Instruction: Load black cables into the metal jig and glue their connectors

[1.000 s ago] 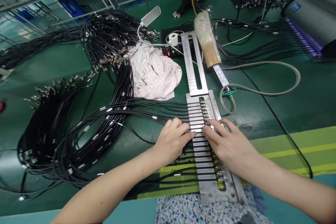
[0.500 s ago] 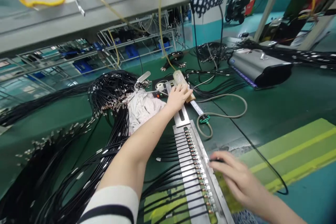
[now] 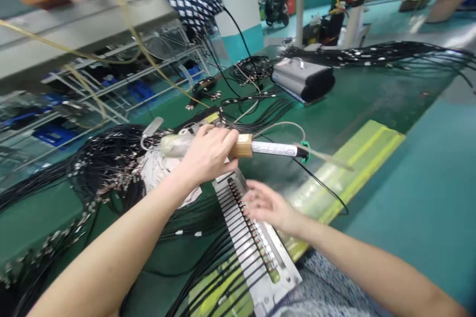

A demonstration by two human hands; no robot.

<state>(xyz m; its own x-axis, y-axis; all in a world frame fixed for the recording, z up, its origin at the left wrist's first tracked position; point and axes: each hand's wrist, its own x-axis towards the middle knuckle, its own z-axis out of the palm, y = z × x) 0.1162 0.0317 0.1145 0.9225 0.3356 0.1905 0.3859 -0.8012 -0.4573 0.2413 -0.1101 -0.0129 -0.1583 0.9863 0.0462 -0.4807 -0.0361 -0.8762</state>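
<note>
My left hand [image 3: 211,151] is closed around a long tube-shaped tool [image 3: 243,146], held almost level above the metal fixture. The tool has a wrapped pale end, a brown middle, and a printed white barrel with a black cap and green clip. A thin hose trails from the capped end. Below lies the slotted metal fixture [image 3: 238,237], with a row of black cables [image 3: 208,257] laid across it and their metal-tipped ends in its slot. My right hand [image 3: 271,208] hovers over the fixture's right edge, fingers loosely bent and apart, somewhat blurred, with nothing visible in it.
Bundles of black cables [image 3: 107,158] heap on the left of the green table beside a whitish cloth [image 3: 156,171]. A grey box-shaped device [image 3: 303,77] stands at the back right. A yellow-green mat [image 3: 345,173] lies to the right. Yellow hoses [image 3: 137,39] hang from the shelf.
My left hand has lifted the tool from its place beyond the fixture and swung it level, capped end to the right. My right hand has moved up and left over the fixture. The view has turned.
</note>
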